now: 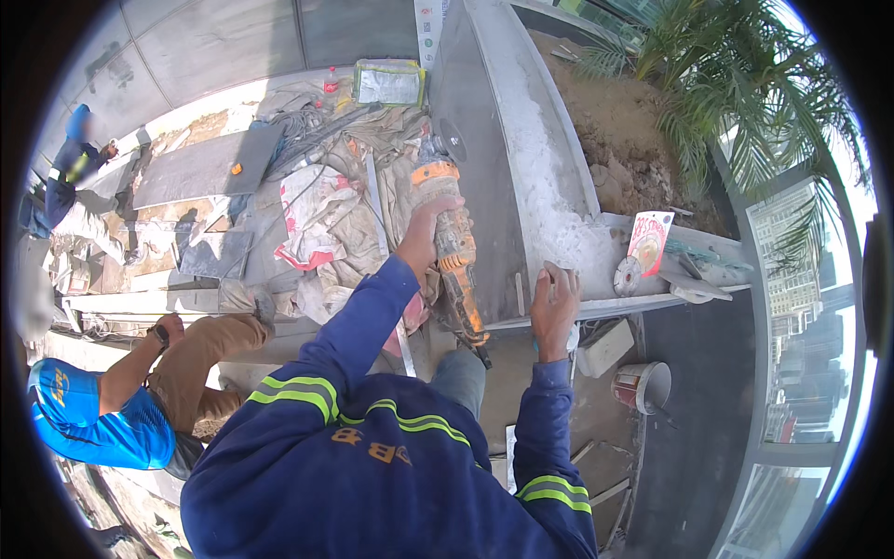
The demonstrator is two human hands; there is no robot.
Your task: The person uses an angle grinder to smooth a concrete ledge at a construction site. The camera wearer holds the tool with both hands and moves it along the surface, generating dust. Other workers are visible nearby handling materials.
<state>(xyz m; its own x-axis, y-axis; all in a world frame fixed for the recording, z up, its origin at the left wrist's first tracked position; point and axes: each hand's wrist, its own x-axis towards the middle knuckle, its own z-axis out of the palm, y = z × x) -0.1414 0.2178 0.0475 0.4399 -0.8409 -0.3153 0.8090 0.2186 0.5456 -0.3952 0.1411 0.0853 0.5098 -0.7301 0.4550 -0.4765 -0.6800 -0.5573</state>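
Observation:
My left hand (pixel 430 228) is wrapped round a dusty orange angle grinder (pixel 454 242), held upright in the picture with its dark disc (pixel 450 140) at the top, near the grey vertical face of a raised ledge (pixel 526 158). My right hand (pixel 555 300) rests at the ledge's front edge, fingers bent and slightly apart, with no tool visible in it. To its right on the ledge lie a round disc (pixel 626 278), a red-and-white packet (pixel 649 242) and some flat offcuts (pixel 694 279).
Crumpled sacks and sheets (pixel 312 214), grey slabs (pixel 196 177) and a long straight bar (pixel 372 191) cover the area left. A bucket (pixel 641 387) stands below the ledge. Two co-workers (pixel 112 419) (pixel 74 172) are at the left. A palm (pixel 736 84) overhangs a soil-filled planter (pixel 619 158).

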